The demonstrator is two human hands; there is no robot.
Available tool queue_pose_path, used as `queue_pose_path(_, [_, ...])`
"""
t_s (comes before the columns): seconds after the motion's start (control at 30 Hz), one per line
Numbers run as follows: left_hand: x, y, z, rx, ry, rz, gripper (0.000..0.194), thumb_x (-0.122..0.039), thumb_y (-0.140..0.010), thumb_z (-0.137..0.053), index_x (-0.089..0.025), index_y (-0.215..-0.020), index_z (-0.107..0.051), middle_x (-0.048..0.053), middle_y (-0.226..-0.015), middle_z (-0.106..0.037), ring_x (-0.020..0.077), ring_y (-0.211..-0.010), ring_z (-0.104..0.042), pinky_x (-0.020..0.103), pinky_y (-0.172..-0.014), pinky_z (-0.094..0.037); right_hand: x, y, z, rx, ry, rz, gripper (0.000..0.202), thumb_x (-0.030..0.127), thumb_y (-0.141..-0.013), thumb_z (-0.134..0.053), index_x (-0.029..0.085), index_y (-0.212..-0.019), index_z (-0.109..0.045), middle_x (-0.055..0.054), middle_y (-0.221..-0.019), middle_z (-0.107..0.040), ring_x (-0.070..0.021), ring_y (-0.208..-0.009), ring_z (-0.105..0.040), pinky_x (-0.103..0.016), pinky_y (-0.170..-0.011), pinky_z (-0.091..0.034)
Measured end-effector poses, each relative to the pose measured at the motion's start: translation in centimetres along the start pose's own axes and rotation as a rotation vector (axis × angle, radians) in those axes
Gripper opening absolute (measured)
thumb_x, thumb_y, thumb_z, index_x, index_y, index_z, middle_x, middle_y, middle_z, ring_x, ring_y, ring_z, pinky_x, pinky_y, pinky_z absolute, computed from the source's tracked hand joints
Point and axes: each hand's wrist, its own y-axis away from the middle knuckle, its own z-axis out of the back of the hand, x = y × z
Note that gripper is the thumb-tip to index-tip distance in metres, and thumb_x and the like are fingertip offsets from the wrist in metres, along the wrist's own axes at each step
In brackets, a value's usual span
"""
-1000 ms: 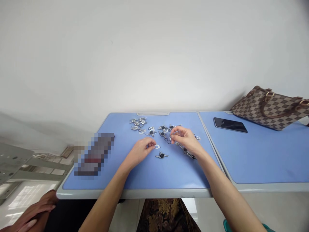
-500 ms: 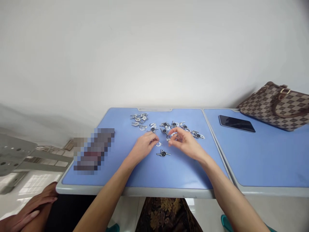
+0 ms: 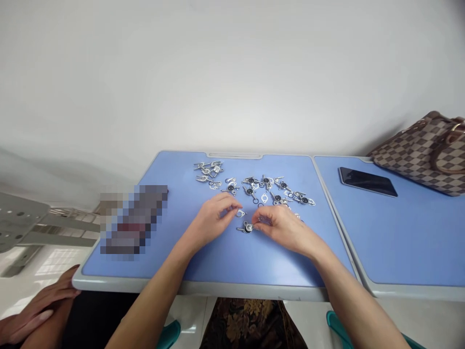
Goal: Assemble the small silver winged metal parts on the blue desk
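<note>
My left hand (image 3: 219,213) has its thumb and fingertips pinched at the edge of a flat silver gasket-like plate (image 3: 240,213) with a hole in it. Low over the table, my right hand (image 3: 281,227) is closed, with its fingertips on a small silver metal piece with a stem. This piece partly covers the black round centre of a small metal fitting (image 3: 247,228). Several similar fittings with black centres (image 3: 278,198) lie beyond my hands, among thin dark rings and flat plates (image 3: 264,198). Part of what my right fingers hold is hidden.
A pile of silver stemmed pieces (image 3: 210,168) lies at the table's (image 3: 203,261) back left. A blurred dark object (image 3: 140,218) is at the left. On the adjoining table are a phone (image 3: 368,182) and a checkered handbag (image 3: 417,150). Another person's hands (image 3: 47,310) rest at lower left.
My right hand has come down and nearer to me, onto the closest fitting. A silver piece now covers part of its black centre. My left hand remains at the flat plate.
</note>
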Motion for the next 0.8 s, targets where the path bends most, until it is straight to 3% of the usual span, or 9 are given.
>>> queue_pose_path(0.17, [-1.3,0.8,0.2,0.231,0.007,-0.02,0.014,-0.021,-0.088,-0.059,-0.023,-0.101,-0.062,0.001,-0.094,-0.061,0.0177,-0.091,-0.058,0.032,-0.083,-0.047,0.1,-0.1,-0.6,0.03,0.049,0.01,0.017,0.008,-0.084,-0.057,0.021,-0.084,-0.069,0.001,-0.075,-0.068,-0.0132,-0.066,-0.057,-0.025,-0.061,-0.034])
queue_pose_path(0.27, [-1.5,0.8,-0.4,0.3,-0.069,-0.02,0.012,-0.023,-0.085,-0.063,-0.022,-0.096,-0.059,0.001,-0.095,-0.06,0.0188,-0.093,-0.056,0.033,-0.085,-0.045,0.1,-0.2,-0.9,0.035,0.127,0.006,0.015,0.009,-0.086,-0.057,0.019,-0.08,-0.065,0.001,-0.072,-0.065,-0.0123,-0.063,-0.053,-0.025,-0.059,-0.029])
queue_pose_path(0.57, [-1.0,0.7,-1.2,0.329,-0.136,-0.042,0.009,-0.024,-0.09,-0.058,-0.021,-0.084,-0.053,0.001,-0.09,-0.058,0.0196,-0.089,-0.054,0.034,-0.081,-0.042,0.0,0.0,-2.1,-0.009,0.282,0.082,0.017,0.003,-0.083,-0.053,0.018,-0.08,-0.059,0.0,-0.077,-0.062,-0.0106,-0.06,-0.045,-0.027,-0.055,-0.021])
queue_pose_path(0.8, [-1.2,0.9,-1.0,0.343,-0.143,-0.055,0.003,-0.025,-0.091,-0.058,-0.022,-0.09,-0.057,0.001,-0.093,-0.06,0.0197,-0.091,-0.056,0.035,-0.085,-0.043,-0.2,0.1,-0.5,0.015,0.109,0.068,0.007,0.019,-0.087,-0.064,0.021,-0.094,-0.065,-0.002,-0.094,-0.069,-0.0163,-0.08,-0.062,-0.028,-0.067,-0.038])
